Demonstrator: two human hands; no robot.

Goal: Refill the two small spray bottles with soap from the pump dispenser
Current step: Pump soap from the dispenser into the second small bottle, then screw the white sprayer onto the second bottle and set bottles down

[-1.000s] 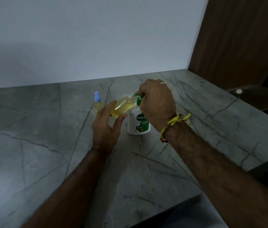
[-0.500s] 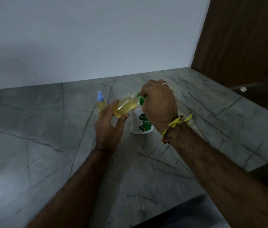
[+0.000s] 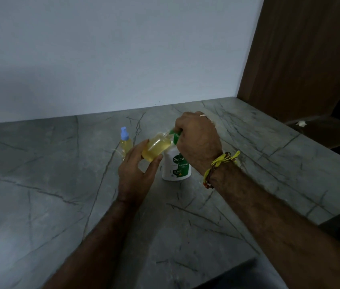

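Observation:
My left hand (image 3: 136,176) holds a small clear bottle (image 3: 156,148) of yellow soap, tilted so its uncapped neck meets the green nozzle of the pump dispenser (image 3: 176,166). The dispenser is white with a green label and stands on the grey stone counter (image 3: 60,205). My right hand (image 3: 198,140) is closed over the green pump head and hides most of it. A second small bottle (image 3: 125,142) with a blue spray cap and yellow soap inside stands upright just left of my left hand.
A pale wall runs behind the counter. A brown wooden panel (image 3: 302,59) rises at the right, with a dark ledge and a small white scrap (image 3: 301,122) below it. The counter's front edge drops off at the lower right.
Both hands, the bottle and the dispenser keep the same pose. Only the head camera has shifted slightly.

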